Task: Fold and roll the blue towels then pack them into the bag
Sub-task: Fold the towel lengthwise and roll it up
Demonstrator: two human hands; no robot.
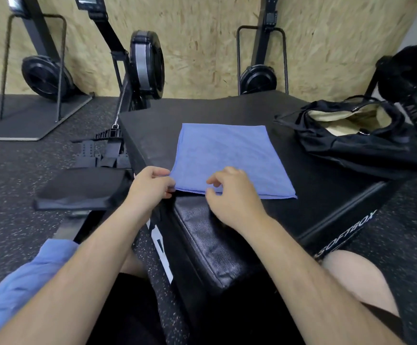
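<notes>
— Where did the blue towel [227, 155] lie?

— Flat on the black soft box [202, 110], folded into a rectangle. Its near edge ran close to the box's near edge.

— And the hands?

— The left hand [150, 188] was at the towel's near left corner, fingers curled, pinching the cloth there. The right hand [232, 192] hung over the near edge, just right of the left one. Its fingers were loosely curled, with a narrow gap between thumb and forefinger and no cloth between them. Whether the thumb tip touched the hem, I could not tell.

— The bag?

— The black bag [352, 143] sat on the far right part of the box, well apart from the towel. Its mouth gaped open, showing a pale lining.

— Any other towels?

— A second blue towel [28, 277] lay crumpled at the near left, beside the left forearm. Black rowing machines [145, 63] stood along the far wall.
</notes>
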